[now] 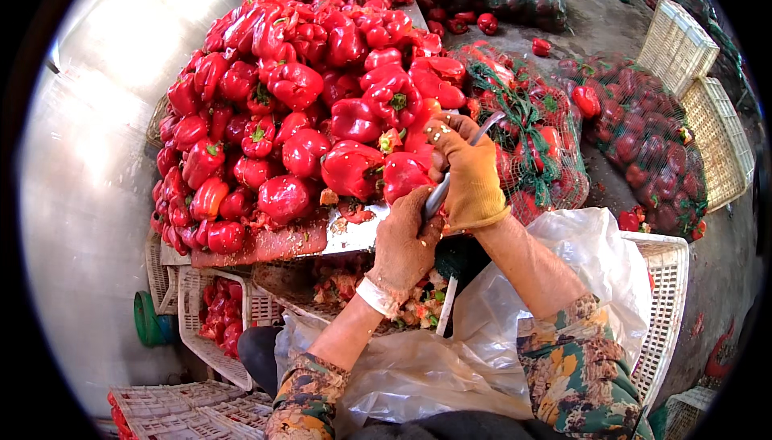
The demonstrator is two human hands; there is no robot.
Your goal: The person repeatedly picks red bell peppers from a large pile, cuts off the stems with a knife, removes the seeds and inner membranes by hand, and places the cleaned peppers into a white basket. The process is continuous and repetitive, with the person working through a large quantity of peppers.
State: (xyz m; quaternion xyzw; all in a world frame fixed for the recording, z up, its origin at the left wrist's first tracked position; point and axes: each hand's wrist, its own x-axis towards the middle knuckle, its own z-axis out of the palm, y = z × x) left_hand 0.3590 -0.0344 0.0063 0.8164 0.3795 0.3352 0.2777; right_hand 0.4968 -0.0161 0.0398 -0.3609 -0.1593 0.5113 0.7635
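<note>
My left hand (405,247), in a dirty orange work glove, is closed around the lower part of a curved metal tool (439,194). My right hand (470,168), in a yellow-orange glove dotted with seeds, is just above and to the right, its fingers bent beside the tool's upper part; whether it grips anything is unclear. The tool's curved tip shows past the right hand. Both hands are at the right edge of a large heap of red bell peppers (304,153). A loose pepper stem core (389,140) lies on the heap, left of my hands.
Below the table edge (356,232), a crate (289,301) holds pepper scraps. Another crate (211,349) holds red peppers. Net sacks of peppers (537,144) stand at the right, near stacked plastic crates (715,132). Clear plastic sheeting (422,373) covers my lap.
</note>
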